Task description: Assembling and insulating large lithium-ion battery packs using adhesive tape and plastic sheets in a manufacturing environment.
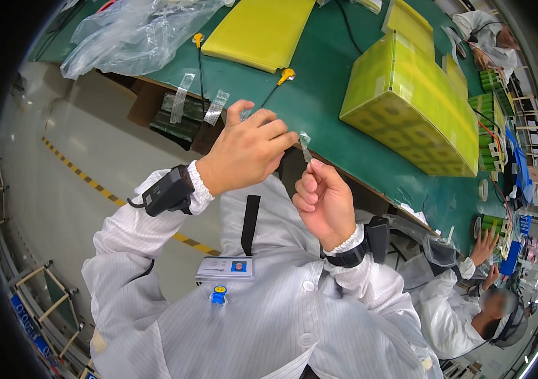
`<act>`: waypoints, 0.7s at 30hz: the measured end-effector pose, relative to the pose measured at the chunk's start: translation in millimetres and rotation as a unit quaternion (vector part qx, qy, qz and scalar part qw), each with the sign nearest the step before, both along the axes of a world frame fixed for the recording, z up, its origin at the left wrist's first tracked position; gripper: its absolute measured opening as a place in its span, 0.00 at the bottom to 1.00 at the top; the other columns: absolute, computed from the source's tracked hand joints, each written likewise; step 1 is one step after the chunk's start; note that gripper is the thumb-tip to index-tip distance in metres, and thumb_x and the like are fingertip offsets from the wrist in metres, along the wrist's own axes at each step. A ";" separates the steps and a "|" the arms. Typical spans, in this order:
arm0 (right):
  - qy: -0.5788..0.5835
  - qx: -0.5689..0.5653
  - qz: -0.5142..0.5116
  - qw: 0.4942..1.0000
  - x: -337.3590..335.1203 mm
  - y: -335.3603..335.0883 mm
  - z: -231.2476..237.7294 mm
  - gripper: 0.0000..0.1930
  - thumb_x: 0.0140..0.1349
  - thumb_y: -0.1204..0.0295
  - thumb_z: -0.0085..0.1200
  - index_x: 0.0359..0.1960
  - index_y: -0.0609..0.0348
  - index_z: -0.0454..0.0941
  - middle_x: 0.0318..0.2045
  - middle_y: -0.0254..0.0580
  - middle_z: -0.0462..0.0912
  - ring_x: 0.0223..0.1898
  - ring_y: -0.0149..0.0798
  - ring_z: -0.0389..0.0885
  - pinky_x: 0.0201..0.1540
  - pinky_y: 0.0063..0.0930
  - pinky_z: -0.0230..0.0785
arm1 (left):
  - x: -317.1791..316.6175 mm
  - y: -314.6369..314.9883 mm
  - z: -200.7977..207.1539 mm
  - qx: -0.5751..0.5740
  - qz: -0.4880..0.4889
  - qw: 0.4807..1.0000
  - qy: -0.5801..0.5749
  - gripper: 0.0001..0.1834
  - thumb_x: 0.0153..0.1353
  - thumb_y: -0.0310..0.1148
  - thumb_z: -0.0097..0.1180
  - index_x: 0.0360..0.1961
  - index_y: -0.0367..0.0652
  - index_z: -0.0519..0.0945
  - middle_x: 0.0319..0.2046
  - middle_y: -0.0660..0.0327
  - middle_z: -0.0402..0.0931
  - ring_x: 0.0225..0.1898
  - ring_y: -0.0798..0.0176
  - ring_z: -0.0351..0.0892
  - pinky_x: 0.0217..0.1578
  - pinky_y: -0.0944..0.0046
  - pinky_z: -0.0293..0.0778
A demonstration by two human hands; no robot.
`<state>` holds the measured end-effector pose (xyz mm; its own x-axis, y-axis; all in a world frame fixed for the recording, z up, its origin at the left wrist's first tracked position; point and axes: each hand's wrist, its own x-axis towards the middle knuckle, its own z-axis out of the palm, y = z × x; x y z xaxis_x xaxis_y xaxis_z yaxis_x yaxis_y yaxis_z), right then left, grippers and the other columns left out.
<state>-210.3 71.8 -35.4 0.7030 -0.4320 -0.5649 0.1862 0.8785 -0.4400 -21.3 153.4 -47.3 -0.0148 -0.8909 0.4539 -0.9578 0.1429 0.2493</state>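
Observation:
My left hand [243,150] is at the table's front edge, its back up and its fingers curled toward the right. Its fingertips come close to a short strip of clear tape [307,150]; whether they grip anything is hidden. From below, my right hand [327,205] pinches the lower end of that strip between thumb and forefinger, the other fingers folded in. More clear tape strips [216,107] hang along the table edge to the left. Just beyond my left hand, a black lead with a yellow ring-like end [286,76] lies on the table.
A yellow-wrapped box-shaped block [417,104] stands on the green table [319,101] at right. Yellow sheets [253,31] and a clear plastic bag [139,38] lie farther back. Another yellow-ended lead [198,40] reaches the edge. Co-workers sit at right, near green cell packs [485,126].

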 end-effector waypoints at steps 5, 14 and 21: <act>-0.044 0.047 -0.004 0.998 -1.0 -0.8 0.4 0.09 0.71 0.66 0.51 0.33 0.55 0.76 0.18 0.31 0.73 0.18 0.27 0.64 0.19 0.23 0.55 | 1.1 -1.9 -2.4 0.005 -0.004 1.000 0.023 0.20 0.51 0.31 0.67 0.48 0.50 0.82 0.40 0.68 0.76 0.51 0.61 0.74 0.60 0.43 0.55; -0.048 0.083 -0.015 0.995 -1.7 -6.7 5.8 0.09 0.72 0.67 0.50 0.33 0.54 0.74 0.18 0.29 0.71 0.17 0.25 0.64 0.19 0.21 0.57 | 0.9 -2.7 -4.0 0.007 -0.001 1.000 0.017 0.20 0.51 0.30 0.67 0.48 0.50 0.82 0.40 0.68 0.76 0.49 0.61 0.74 0.60 0.42 0.56; -0.087 0.126 -0.014 0.988 -5.7 -14.8 2.0 0.09 0.72 0.68 0.49 0.33 0.56 0.74 0.19 0.29 0.71 0.17 0.25 0.65 0.17 0.21 0.57 | 3.1 -3.5 -6.5 -0.001 -0.013 0.999 -0.042 0.22 0.48 0.30 0.66 0.48 0.51 0.83 0.39 0.69 0.75 0.49 0.63 0.75 0.60 0.42 0.57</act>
